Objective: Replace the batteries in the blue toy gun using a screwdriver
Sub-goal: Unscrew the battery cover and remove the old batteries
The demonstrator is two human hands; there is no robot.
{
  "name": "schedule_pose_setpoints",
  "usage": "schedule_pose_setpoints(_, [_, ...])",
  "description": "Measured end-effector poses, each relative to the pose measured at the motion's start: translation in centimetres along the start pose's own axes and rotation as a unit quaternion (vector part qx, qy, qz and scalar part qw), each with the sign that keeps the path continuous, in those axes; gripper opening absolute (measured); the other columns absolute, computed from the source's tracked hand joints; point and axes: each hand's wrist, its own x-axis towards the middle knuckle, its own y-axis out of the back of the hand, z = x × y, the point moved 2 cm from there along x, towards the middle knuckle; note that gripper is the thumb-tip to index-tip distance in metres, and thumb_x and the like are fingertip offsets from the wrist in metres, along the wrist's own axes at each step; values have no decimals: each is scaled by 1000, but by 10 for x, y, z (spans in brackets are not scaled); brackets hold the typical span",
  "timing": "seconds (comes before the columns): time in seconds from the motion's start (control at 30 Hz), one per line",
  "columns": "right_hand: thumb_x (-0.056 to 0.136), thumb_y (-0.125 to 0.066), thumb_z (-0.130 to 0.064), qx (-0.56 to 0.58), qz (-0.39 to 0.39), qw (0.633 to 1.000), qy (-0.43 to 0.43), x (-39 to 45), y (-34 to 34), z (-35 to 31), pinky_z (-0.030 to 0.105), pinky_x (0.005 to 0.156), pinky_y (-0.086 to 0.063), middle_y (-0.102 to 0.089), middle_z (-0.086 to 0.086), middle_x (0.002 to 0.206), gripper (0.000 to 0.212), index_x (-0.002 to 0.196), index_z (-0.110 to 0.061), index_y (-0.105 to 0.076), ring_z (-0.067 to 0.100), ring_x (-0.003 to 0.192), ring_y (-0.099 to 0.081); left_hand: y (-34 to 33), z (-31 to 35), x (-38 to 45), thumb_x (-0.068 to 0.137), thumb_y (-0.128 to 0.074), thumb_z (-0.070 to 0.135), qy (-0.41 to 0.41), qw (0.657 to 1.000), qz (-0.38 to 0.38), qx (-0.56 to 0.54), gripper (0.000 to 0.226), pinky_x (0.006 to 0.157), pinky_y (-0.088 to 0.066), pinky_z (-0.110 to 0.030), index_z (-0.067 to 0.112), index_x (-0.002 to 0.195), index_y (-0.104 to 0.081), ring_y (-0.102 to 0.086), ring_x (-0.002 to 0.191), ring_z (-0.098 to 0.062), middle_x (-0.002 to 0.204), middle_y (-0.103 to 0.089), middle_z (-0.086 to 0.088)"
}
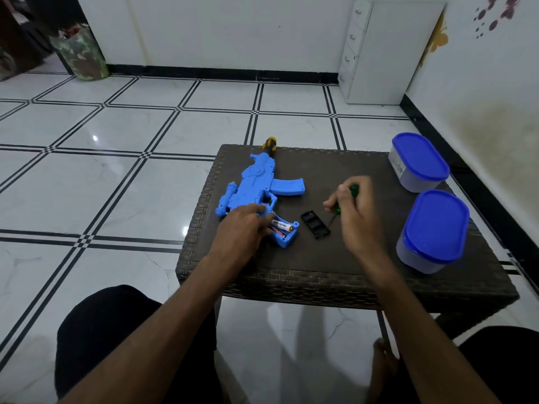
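The blue toy gun (259, 185) lies on its side on the dark woven table (335, 275), muzzle pointing away. Its grip compartment (287, 233) is open and batteries (281, 225) show inside. My left hand (242, 228) rests on the gun's grip, fingers reaching to the batteries. To the right, the black battery cover (315, 228) lies loose on the table. My right hand (354, 217) grips a green-handled screwdriver (347, 196), its tip pointing down near the cover.
Two clear tubs with blue lids (420, 161) (434, 228) stand along the table's right side. A white drawer unit (379, 51) stands at the far wall. My knees are below the table's near edge.
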Motion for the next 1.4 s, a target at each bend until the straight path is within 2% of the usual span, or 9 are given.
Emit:
schedule_pose_setpoints(0.13, [102,-45,-28,-233,-199,944,121,21,-18,-14,34,52,-35,-47,-2,66,17,88,-18,-42,12,56,-43,-3,-6,0,95,-57,34,21,998,8,-55,51,112,-36,-37,26,145,-45,-34,142,-13,153,-40,8])
schedule_pose_setpoints(0.27, [83,-73,-25,-332,-384,849,147,29,-37,-4,31,61,-34,-46,-8,79,35,85,-21,-38,10,68,-40,-7,-9,2,93,-61,33,30,997,10,-68,52,111,-38,-41,26,143,-47,-37,141,-14,151,-42,7])
schedule_pose_setpoints(0.37, [75,-80,-21,-356,-429,819,134,33,-47,5,33,61,-35,-50,-6,83,43,84,-22,-38,13,70,-41,-11,-12,5,91,-62,38,41,997,8,-67,53,106,-42,-43,28,142,-49,-44,136,-20,149,-46,4])
schedule_pose_setpoints(0.73, [78,-75,-10,-286,-366,877,123,31,-50,10,18,57,-44,-68,-9,81,40,76,-24,-38,1,73,-65,-20,-13,5,91,-61,40,58,995,34,-70,53,103,-45,-40,35,142,-48,-47,133,-20,148,-47,8])
schedule_pose_setpoints(0.83, [79,-70,-9,-287,-301,897,148,25,-43,2,31,58,-54,-67,-4,75,38,74,-26,-37,11,70,-67,-21,-11,2,91,-60,42,71,994,45,-70,55,99,-47,-40,36,144,-44,-47,132,-19,148,-47,12])
schedule_pose_setpoints(1.0, [82,-67,-4,-272,-124,953,42,33,-8,12,22,58,-53,-70,-5,81,28,75,-21,-45,6,74,-66,-19,-8,0,92,-59,41,79,992,47,-88,53,105,-43,-41,38,143,-44,-42,137,-16,151,-41,15])
schedule_pose_setpoints(1.1, [86,-67,-3,-302,-57,951,-27,39,7,34,20,59,-50,-66,-5,83,22,82,-15,-49,7,78,-65,-16,-3,-3,94,-56,40,90,992,46,-76,52,104,-44,-40,37,144,-43,-43,135,-18,151,-41,14])
schedule_pose_setpoints(1.2, [87,-67,-5,-325,-32,943,-61,41,9,52,34,66,-58,-62,-8,81,24,81,-19,-48,14,79,-65,-12,1,-5,95,-55,41,96,992,47,-61,51,100,-46,-39,36,144,-43,-46,133,-20,150,-44,13])
schedule_pose_setpoints(1.4, [85,-67,-7,-372,-51,924,-74,39,8,64,43,71,-58,-66,-2,84,33,75,-26,-43,19,80,-65,-9,6,-6,95,-55,41,106,992,50,-51,49,96,-49,-39,35,142,-46,-50,129,-17,145,-49,12])
